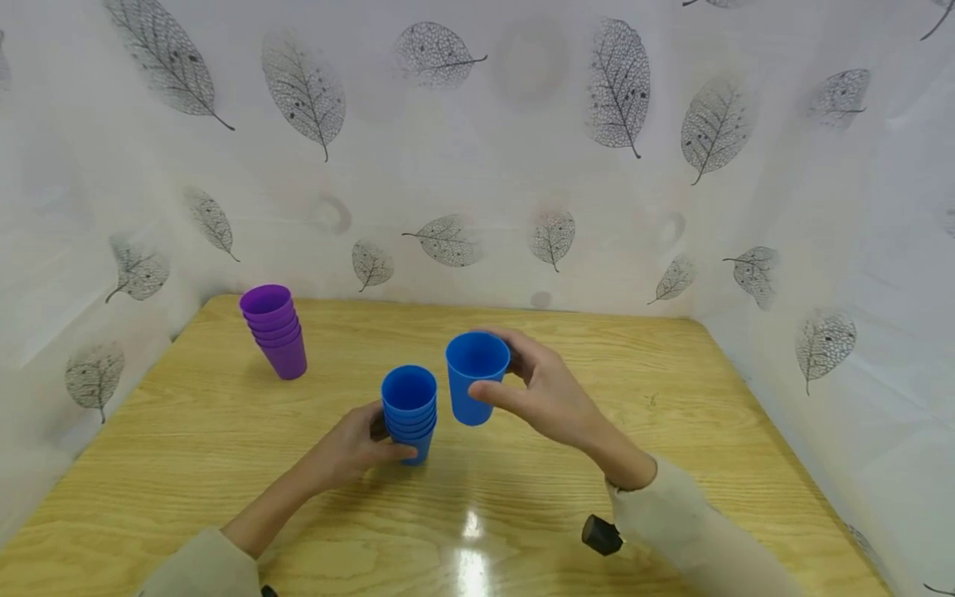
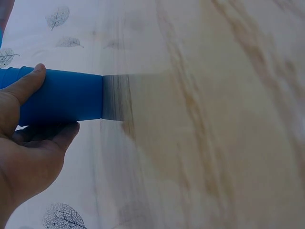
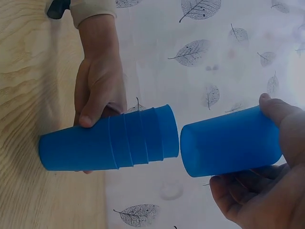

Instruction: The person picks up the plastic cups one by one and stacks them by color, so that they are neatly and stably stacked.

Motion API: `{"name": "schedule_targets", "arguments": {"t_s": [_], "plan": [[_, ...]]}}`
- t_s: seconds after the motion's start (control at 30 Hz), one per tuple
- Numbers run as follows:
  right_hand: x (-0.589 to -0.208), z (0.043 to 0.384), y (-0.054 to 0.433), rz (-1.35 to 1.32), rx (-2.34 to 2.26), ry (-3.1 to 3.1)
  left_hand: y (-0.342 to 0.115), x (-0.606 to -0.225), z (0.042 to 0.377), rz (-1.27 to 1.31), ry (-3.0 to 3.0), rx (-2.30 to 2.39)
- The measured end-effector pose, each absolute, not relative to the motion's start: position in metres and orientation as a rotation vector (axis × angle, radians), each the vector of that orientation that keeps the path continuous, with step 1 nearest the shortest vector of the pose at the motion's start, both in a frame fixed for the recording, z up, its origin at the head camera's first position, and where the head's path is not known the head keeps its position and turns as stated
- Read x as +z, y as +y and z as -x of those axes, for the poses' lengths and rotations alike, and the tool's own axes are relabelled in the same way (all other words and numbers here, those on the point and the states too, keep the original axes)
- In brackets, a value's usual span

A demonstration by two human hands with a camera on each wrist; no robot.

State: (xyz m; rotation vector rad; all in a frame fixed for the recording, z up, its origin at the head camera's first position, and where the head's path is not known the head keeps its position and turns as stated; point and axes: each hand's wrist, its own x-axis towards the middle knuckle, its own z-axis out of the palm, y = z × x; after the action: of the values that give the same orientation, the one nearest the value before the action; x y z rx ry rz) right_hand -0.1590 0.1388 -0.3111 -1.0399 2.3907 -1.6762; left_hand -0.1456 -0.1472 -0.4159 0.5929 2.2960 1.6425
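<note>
My left hand (image 1: 351, 448) grips a stack of nested blue cups (image 1: 409, 406) low on its side, thumb across the front. The stack stands upright, mouth up, with several rims showing in the right wrist view. To its right, my right hand (image 1: 548, 390) holds a single blue cup (image 1: 472, 402) near the rim, thumb on the near side and fingers behind. That cup is mouth up and higher than the stack. In the right wrist view its base is close by the stack's top rim. The left wrist view shows the stack's bottom end at the wooden table (image 2: 190, 157).
A stack of nested purple cups (image 1: 287, 352) stands at the table's far left. White sheeting (image 1: 485, 166) with a leaf print rises behind and on both sides of the wooden table (image 1: 358, 547). A dark cylindrical piece (image 1: 601, 536) sits by the right sleeve.
</note>
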Motion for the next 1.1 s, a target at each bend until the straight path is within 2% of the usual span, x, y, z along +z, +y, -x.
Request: {"name": "schedule_targets", "arguments": {"t_s": [0.43,1.1], "plan": [[-0.297,0.168,0.102,1.196,-1.71,2.341,-0.148,-0.415,0.146,-0.613,2.292,1.633],[-0.305,0.181,0.072,1.248,-1.707,2.266,-0.148,-0.415,0.147,-0.585,2.31,1.613]]}}
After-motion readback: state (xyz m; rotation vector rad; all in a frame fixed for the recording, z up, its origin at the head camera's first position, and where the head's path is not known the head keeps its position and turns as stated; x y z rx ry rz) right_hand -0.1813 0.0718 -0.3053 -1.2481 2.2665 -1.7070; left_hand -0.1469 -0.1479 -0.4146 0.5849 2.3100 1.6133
